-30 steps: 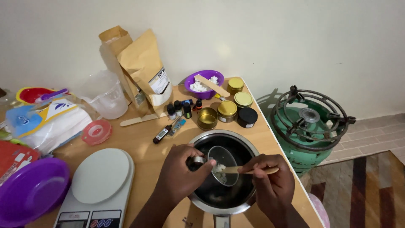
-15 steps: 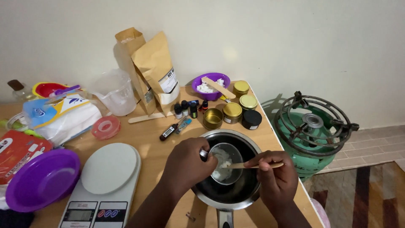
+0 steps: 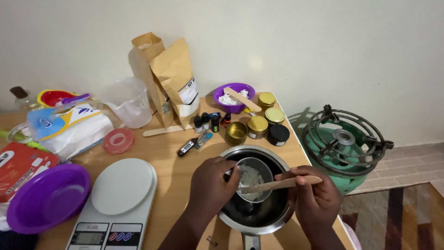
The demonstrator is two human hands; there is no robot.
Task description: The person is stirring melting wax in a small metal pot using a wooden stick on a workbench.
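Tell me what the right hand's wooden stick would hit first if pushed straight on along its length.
Held by the right hand, the wooden stick points left into the small metal cup; it would likely meet the cup's far wall, beside the left hand.

The left hand (image 3: 210, 185) covers the small cup's (image 3: 254, 178) handle; the pan's (image 3: 255, 217) handle and the scale (image 3: 115, 208) run off the bottom edge.

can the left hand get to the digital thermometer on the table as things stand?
Probably not right away: the left hand is occupied, gripping the small glass cup over the steel pot. The path itself looks free; the digital thermometer lies on bare table just beyond that hand, nothing between them.
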